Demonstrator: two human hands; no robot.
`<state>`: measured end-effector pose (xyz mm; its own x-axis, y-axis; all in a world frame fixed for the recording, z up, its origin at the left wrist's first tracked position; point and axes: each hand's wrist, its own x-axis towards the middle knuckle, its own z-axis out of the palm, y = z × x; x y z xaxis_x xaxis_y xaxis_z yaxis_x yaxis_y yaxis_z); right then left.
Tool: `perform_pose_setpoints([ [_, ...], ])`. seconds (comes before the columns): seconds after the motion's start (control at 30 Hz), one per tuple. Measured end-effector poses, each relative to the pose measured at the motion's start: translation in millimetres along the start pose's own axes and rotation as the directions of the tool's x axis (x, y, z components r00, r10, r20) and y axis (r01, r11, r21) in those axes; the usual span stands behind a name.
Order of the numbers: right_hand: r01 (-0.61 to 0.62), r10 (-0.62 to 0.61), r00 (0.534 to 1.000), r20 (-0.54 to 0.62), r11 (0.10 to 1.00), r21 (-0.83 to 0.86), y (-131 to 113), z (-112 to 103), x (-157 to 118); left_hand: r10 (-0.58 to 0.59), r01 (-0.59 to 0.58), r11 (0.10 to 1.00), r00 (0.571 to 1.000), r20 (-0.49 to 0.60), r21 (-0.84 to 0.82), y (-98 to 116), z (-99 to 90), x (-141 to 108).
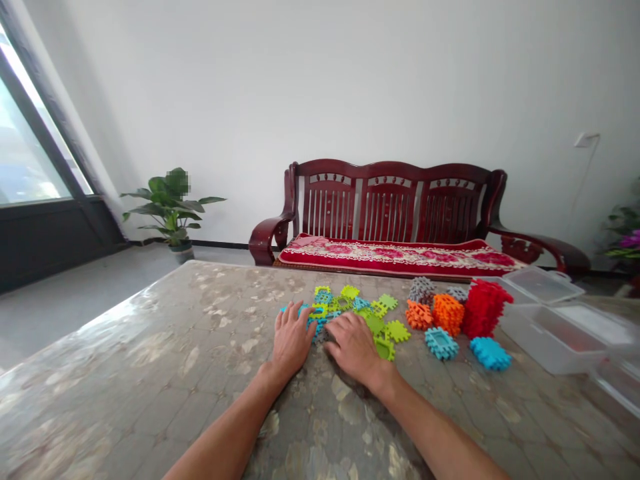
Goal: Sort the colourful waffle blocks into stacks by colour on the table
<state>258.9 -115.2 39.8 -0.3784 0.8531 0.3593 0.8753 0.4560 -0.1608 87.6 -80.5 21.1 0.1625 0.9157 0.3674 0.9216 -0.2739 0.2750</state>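
My left hand [293,337] lies over blue interlocking tiles [318,323] with its fingers spread. Close by, my right hand [356,347] reaches over the loose pile, fingers slightly bent and thumb apart; what lies under its palm is hidden. Flat, notched green tiles [397,331] spread around and beyond the right hand, mixed with a few blue ones. A yellow-green square frame tile [320,311] sits just past the left fingertips. Neither hand visibly lifts a piece.
Right of the pile stand red [483,310], orange [449,313] and grey tile stacks [421,290], with blue stacks [490,353] in front. Clear plastic boxes [555,337] are at the table's right. Behind the patterned tablecloth [165,360] is a wooden bench [390,200].
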Motion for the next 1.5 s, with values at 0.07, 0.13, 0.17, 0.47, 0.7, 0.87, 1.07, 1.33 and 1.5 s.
perform_pose_setpoints([
  [0.07, 0.008, -0.005, 0.999, 0.041, 0.998, -0.056, -3.3, 3.5, 6.5, -0.050, 0.049, 0.999, 0.998, 0.028, 0.023, -2.8, 2.4, 1.4],
  [0.13, 0.013, -0.006, 0.998, 0.064, 0.994, -0.107, -5.2, 6.3, 10.6, -0.066, 0.062, 0.997, 0.996, 0.068, 0.055, -5.3, 4.2, 2.6],
  [0.17, 0.018, -0.009, 0.997, 0.071, 0.991, -0.130, -5.6, 7.3, 11.9, -0.067, 0.061, 0.996, 0.994, 0.086, 0.071, -6.4, 5.0, 3.1],
  [0.47, 0.253, -0.235, 0.967, 0.095, 0.918, -0.306, -3.6, 15.3, 12.6, -0.065, 0.055, 0.994, 0.992, 0.111, 0.090, -11.1, 6.3, 7.0],
  [0.7, 0.306, -0.291, 0.952, 0.094, 0.912, -0.274, 0.0, 14.0, 3.1, -0.098, 0.089, 0.992, 0.991, 0.096, 0.089, -14.9, 9.6, 10.5],
  [0.87, 0.341, -0.311, 0.938, 0.154, 0.908, -0.244, 1.4, 6.3, -2.1, -0.156, 0.147, 0.984, 0.984, 0.087, 0.100, -15.2, 6.9, 14.7],
  [1.07, 0.335, -0.304, 0.940, 0.157, 0.913, -0.235, -4.0, 0.3, -3.5, -0.168, 0.159, 0.982, 0.982, 0.087, 0.105, -16.9, 8.4, 17.3],
  [1.33, 0.188, -0.186, 0.977, 0.105, 0.982, -0.015, 1.4, -8.5, -5.7, -0.170, 0.163, 0.982, 0.983, 0.075, 0.093, -15.7, 6.9, 17.2],
  [1.5, -0.011, -0.007, 0.997, 0.075, 0.972, 0.235, 16.8, -10.9, -1.2, -0.189, 0.186, 0.981, 0.981, 0.037, 0.057, -12.7, 5.6, 16.7],
])
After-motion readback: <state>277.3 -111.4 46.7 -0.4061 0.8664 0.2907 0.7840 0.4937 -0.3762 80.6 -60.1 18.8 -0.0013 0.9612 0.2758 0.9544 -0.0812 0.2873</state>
